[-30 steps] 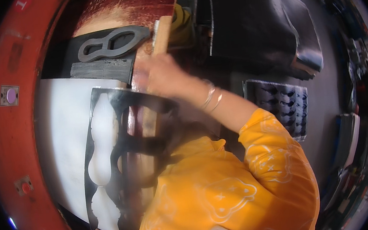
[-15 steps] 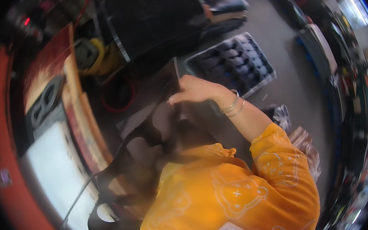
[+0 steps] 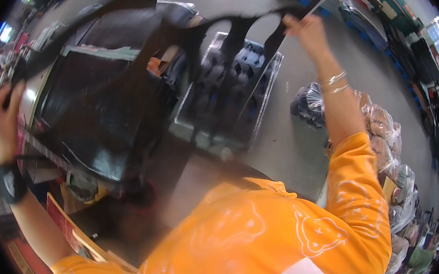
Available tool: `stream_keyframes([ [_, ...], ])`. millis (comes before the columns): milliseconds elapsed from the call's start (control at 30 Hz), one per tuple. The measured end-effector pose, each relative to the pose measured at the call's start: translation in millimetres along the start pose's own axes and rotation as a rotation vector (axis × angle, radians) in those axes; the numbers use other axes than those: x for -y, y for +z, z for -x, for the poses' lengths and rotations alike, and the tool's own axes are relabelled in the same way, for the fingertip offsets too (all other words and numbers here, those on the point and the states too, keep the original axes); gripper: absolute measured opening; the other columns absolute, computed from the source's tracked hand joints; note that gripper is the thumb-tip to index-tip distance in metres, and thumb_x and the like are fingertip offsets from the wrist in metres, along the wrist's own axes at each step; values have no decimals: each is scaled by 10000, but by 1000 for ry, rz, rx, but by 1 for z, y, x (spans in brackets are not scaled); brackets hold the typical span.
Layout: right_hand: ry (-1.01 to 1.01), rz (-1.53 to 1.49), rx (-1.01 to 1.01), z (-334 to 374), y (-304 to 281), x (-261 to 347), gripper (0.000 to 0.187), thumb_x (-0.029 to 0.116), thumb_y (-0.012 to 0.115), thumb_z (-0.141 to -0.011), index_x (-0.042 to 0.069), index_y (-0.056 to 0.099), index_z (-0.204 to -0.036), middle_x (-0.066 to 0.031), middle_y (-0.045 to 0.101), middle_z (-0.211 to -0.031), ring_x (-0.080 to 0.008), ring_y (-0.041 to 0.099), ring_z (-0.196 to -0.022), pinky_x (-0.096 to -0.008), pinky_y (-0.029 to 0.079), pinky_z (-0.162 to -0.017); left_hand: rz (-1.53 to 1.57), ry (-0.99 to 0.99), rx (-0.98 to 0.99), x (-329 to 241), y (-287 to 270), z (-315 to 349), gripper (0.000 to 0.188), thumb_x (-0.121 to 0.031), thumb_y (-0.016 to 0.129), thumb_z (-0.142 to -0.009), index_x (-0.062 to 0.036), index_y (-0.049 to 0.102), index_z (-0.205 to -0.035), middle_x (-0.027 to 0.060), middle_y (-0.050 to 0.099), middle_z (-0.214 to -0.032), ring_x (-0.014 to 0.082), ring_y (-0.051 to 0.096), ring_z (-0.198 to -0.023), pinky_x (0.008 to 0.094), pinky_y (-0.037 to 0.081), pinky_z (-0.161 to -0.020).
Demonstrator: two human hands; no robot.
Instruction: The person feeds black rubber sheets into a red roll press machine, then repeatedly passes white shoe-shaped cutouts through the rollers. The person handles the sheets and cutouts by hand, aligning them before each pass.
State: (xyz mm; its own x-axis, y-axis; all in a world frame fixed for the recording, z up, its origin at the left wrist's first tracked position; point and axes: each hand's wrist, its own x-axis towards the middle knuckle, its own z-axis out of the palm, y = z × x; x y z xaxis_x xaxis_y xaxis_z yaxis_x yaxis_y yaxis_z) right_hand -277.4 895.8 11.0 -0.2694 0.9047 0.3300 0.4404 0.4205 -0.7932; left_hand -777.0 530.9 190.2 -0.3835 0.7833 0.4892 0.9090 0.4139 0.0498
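While both arms are lifted high, the left hand (image 3: pixel 2 123) is closed around one end of a big black sheet with holes cut out of it (image 3: pixel 168 41), and the right hand (image 3: pixel 307 28) pinches the other end with its fingers shut tight. The sheet is stretched between the two hands, up in the air, and it looks floppy and blurry, so its exact shape is hard to tell. A dark band (image 3: pixel 10 183) sits on the left wrist, and thin shiny bangles (image 3: pixel 335 82) sit on the right wrist. Both sleeves belong to an orange top (image 3: pixel 271 232) with pale drawings on it.

Under the sheet, on the grey floor (image 3: pixel 305 144), lies a flat tray (image 3: pixel 236 90) full of dark shaped pieces. Just beside it, to the left, stands a big black thing with a shiny face (image 3: pixel 95 112), maybe a stack of more sheets. Low on the left is a red surface (image 3: pixel 60 215) with a yellow thing (image 3: pixel 90 194) near it. To the right of the tray, a dark bundle (image 3: pixel 306 105) rests on the floor, and clear bags of stuff (image 3: pixel 389 142) are piled further right.
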Motion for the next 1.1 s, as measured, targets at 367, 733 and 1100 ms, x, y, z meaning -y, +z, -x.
stream_keyframes([
  [367,-165,610,-325,-42,-119,-30,310,260,633,-917,-38,691,-982,-115,706,-1003,-157,656,-989,-293,491,-873,380,564,42,-89,248,-167,190,-67,634,-887,-35,684,-1068,114,649,-995,222,621,-961,279,466,-839],
  [733,457,540,236,327,213,-418,579,-82,593,-777,159,566,-1303,-182,491,-1320,-339,450,-1268,-398,374,-1082,240,381,895,-69,726,206,587,-29,737,-683,-121,563,-1237,123,500,-1320,343,417,-1284,432,346,-1076],
  [1100,1207,417,-34,423,387,-565,635,268,798,-738,27,434,-1199,-189,613,-1047,-316,607,-978,-394,469,-867,141,-389,750,-18,950,347,612,-403,732,-790,-59,555,-1264,185,583,-1167,331,569,-1087,401,444,-953],
])
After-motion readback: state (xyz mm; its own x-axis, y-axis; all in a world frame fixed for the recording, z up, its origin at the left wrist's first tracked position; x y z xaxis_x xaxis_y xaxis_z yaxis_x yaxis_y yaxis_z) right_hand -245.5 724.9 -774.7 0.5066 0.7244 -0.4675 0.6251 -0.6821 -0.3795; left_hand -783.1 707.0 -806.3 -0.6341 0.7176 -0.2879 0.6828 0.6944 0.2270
